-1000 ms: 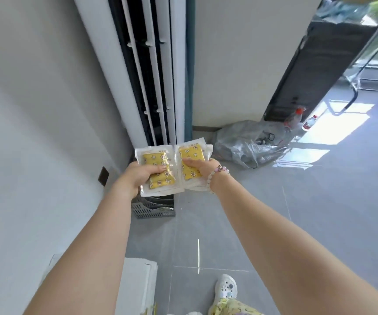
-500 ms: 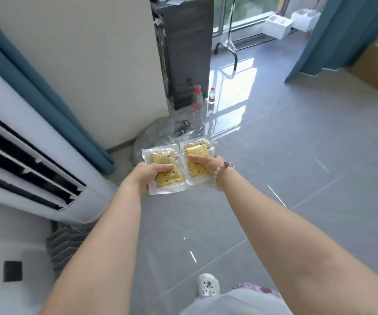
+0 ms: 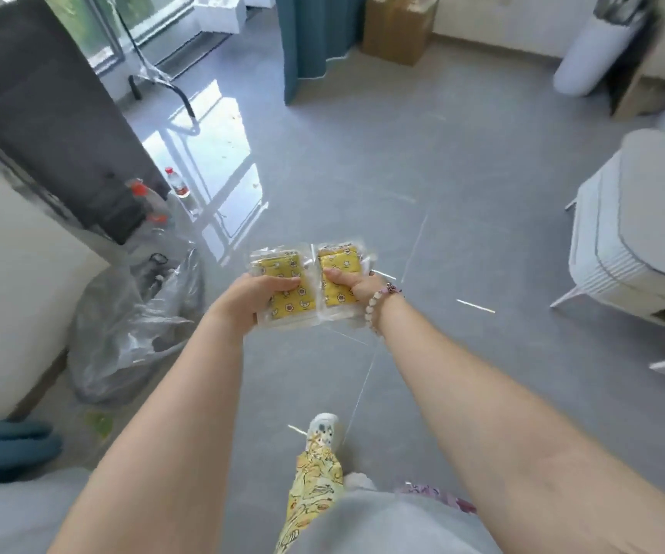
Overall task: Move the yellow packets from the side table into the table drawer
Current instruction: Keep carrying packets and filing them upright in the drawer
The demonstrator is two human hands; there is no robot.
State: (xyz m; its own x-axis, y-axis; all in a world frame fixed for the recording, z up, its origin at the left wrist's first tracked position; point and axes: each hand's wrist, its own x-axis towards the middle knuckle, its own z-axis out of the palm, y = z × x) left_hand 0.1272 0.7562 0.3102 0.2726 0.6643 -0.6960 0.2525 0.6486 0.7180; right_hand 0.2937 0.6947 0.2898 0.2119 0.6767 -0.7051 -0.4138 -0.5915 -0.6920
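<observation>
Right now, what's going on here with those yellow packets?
A person holds two clear-wrapped packets out in front of the body. The left hand grips the left yellow packet and the right hand grips the right yellow packet, each with the thumb on top. The two are side by side above the grey floor. No drawer shows in this view, so neither packet is put away yet.

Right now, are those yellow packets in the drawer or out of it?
Out. The left hand grips the left packet, the right hand the right packet, both above the grey floor. No drawer shows.
</observation>
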